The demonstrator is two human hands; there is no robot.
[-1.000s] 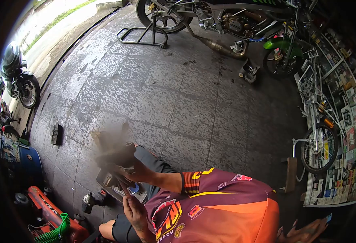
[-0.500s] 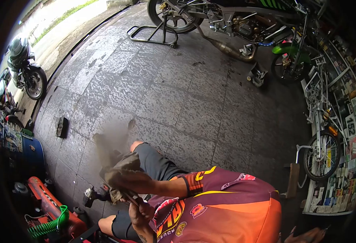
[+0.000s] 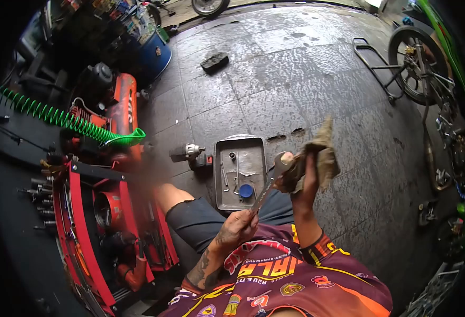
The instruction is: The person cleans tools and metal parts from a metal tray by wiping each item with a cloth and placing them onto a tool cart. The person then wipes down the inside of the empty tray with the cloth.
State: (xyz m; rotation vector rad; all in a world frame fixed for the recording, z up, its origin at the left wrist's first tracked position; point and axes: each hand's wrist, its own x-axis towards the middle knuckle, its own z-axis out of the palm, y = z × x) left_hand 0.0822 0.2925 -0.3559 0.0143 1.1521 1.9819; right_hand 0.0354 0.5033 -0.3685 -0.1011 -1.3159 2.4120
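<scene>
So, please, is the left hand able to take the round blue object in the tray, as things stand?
Probably yes, but likely only after freeing its fingers: the left hand grips the wrench. The round blue object lies nearby, uncovered, in the open tray.

Dark floor tiles (image 3: 264,90) are stretching across the room and catching pale light toward the far edge. At the left, a red tool rack (image 3: 78,201) is standing in dimmer light, while a blue drum (image 3: 155,57) is sitting farther back.
</scene>
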